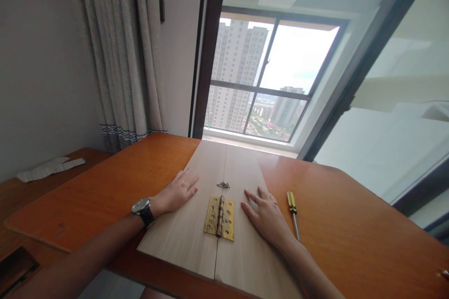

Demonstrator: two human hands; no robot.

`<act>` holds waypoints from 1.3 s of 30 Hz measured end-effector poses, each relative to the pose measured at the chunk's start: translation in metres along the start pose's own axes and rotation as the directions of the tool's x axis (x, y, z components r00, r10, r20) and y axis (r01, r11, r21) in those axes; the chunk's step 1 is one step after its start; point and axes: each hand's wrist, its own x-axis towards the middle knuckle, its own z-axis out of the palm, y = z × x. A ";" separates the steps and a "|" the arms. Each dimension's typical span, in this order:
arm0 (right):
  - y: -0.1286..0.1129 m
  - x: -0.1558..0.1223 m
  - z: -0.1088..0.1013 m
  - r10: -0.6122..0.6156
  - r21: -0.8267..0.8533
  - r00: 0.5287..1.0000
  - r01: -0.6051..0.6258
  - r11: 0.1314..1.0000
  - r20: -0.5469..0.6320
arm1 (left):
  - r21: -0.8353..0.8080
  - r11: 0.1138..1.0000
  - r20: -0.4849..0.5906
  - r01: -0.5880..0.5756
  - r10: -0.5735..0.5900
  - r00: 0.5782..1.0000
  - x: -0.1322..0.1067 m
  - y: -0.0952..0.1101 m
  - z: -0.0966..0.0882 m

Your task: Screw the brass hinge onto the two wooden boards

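Observation:
Two pale wooden boards lie side by side, the left board [182, 243] and the right board [245, 261], with a thin seam between them. My left hand [178, 191] rests flat on the left board near its outer edge, fingers apart, holding nothing. On the right board lies my right hand [263, 212], also with spread fingers and nothing in it. Between the hands a brass-coloured butt hinge [220, 217] is opened flat, its knuckle along the seam. Just beyond it sits a small pile of screws [223, 185].
A screwdriver [292, 205] with a yellow and black handle lies on the orange wooden table [336, 215], right of the boards. White paper strips [52, 168] are on a lower surface at left. A curtain [119, 56] and a window [259, 88] stand behind the table.

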 end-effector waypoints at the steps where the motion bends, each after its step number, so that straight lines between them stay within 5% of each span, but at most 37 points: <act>1: -0.005 0.000 0.001 -0.002 0.000 1.000 0.002 1.000 0.003 | -0.002 1.000 -0.004 0.004 -0.004 1.000 -0.002 -0.005 -0.001; 21: -0.106 0.018 0.022 0.010 0.065 0.996 -0.015 0.998 0.085 | 0.075 0.991 0.002 0.107 -0.107 0.994 -0.045 -0.087 -0.036; 39: -0.208 0.041 0.045 -0.032 0.185 0.989 0.004 0.983 0.144 | 0.102 0.986 -0.045 0.133 -0.129 0.991 -0.072 -0.184 -0.070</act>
